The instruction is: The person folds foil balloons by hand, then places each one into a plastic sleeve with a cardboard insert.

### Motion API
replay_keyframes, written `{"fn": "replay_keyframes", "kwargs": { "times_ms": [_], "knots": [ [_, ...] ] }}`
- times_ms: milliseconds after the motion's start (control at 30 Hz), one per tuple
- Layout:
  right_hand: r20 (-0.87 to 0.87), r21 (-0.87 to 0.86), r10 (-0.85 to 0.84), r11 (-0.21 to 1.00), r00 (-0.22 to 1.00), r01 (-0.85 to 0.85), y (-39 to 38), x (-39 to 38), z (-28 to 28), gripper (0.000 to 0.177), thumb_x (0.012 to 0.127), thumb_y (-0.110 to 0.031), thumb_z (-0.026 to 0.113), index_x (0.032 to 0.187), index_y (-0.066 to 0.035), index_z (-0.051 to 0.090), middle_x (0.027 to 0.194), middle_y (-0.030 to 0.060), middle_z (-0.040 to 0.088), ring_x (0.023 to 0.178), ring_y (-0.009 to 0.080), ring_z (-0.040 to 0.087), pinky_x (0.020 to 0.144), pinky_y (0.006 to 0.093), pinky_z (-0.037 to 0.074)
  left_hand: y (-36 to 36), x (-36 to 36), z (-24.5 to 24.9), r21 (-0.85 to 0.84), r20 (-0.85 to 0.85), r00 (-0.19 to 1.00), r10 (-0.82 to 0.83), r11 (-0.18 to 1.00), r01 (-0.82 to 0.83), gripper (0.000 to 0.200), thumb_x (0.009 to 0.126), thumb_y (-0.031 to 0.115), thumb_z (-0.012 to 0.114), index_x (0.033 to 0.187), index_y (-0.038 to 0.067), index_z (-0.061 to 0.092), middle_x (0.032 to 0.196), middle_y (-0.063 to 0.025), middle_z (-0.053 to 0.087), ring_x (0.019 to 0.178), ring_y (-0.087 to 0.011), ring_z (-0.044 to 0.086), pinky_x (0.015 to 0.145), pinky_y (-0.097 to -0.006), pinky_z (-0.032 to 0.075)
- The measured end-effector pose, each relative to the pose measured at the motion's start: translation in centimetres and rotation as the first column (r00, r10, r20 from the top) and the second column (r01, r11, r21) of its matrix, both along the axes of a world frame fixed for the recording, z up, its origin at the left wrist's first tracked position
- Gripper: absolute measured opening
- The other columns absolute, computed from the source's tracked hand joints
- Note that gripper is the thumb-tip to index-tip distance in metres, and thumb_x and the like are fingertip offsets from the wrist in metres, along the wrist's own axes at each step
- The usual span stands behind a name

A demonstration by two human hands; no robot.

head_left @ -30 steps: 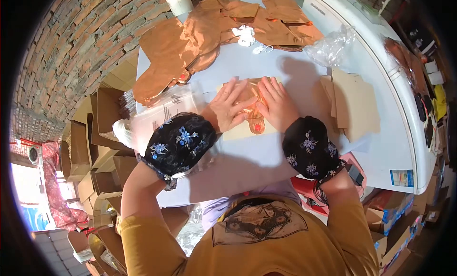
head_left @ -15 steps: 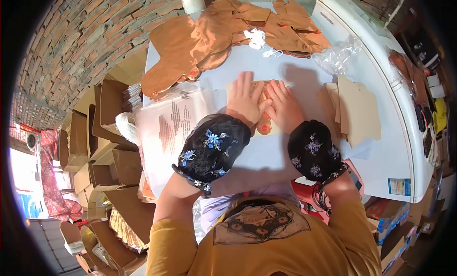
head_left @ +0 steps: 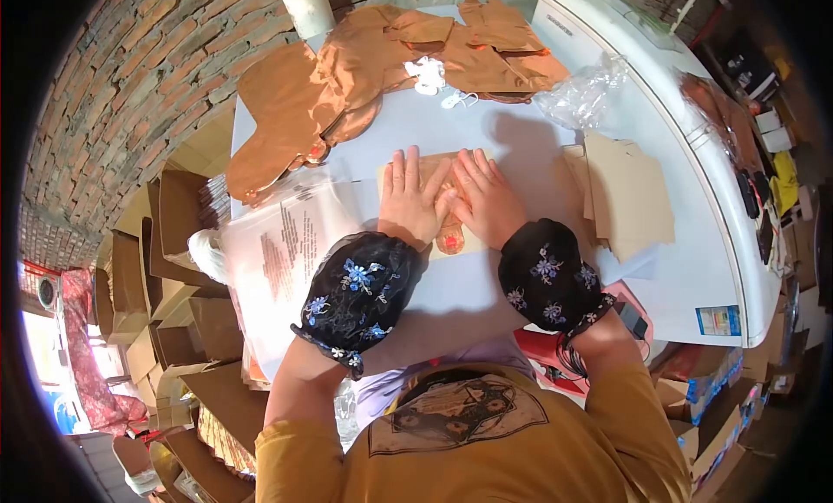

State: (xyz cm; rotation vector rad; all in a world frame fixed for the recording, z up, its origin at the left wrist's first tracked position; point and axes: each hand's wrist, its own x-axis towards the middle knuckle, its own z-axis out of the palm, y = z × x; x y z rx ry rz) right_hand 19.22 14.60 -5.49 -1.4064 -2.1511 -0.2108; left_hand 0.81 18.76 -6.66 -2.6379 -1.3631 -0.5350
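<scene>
Both hands (head_left: 450, 197), fingers spread, are pressing flat over the folded brown fabric (head_left: 450, 240), its tab pointing toward frame bottom.

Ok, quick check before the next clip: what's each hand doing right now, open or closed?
Left hand: open, palm down on the brown piece, holding nothing.
Right hand: open, palm down on it too, holding nothing.
</scene>
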Motion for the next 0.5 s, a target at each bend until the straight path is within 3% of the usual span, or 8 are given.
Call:
{"fn": "replay_keyframes", "kwargs": {
  "times_ms": [267,367,500],
  "knots": [
    [0.11,-0.139,-0.032,0.989,0.993,0.047,-3.5,1.7,1.1,0.057,0.096,-0.029,0.055,0.142,0.001,0.044,0.147,0.0192,0.044,0.138,0.04,0.039,0.115,0.0495,0.03,-0.1,0.2,-0.2,0.013,-0.02,1.0,0.02,1.0,-0.02,0.056,0.102,0.051,0.039,0.153,0.026,0.038,0.157,-0.0275,0.026,0.145,-0.0494,0.024,0.118,-0.0558,0.019],
    [0.149,-0.219,-0.009,0.975,0.989,0.042,-4.4,2.3,1.2,0.056,0.101,-0.029,0.047,0.148,-0.001,0.037,0.155,0.0174,0.034,0.141,0.0429,0.032,0.116,0.0519,0.027,-0.1,0.2,0.1,0.019,-0.015,1.0,0.016,1.0,-0.016,0.056,0.102,0.05,0.04,0.153,0.027,0.038,0.157,-0.0275,0.027,0.144,-0.0496,0.025,0.118,-0.0559,0.02],
    [0.123,-0.196,-0.036,0.979,0.992,0.06,-4.6,2.1,1.0,0.055,0.1,-0.031,0.048,0.147,-0.003,0.038,0.155,0.0147,0.036,0.141,0.0412,0.033,0.117,0.0516,0.027,-0.4,0.2,0.7,0.025,0.009,1.0,0.002,1.0,-0.002,0.054,0.101,0.051,0.041,0.152,0.031,0.039,0.156,-0.0279,0.029,0.142,-0.0503,0.027,0.117,-0.0562,0.021]
  ]
}}
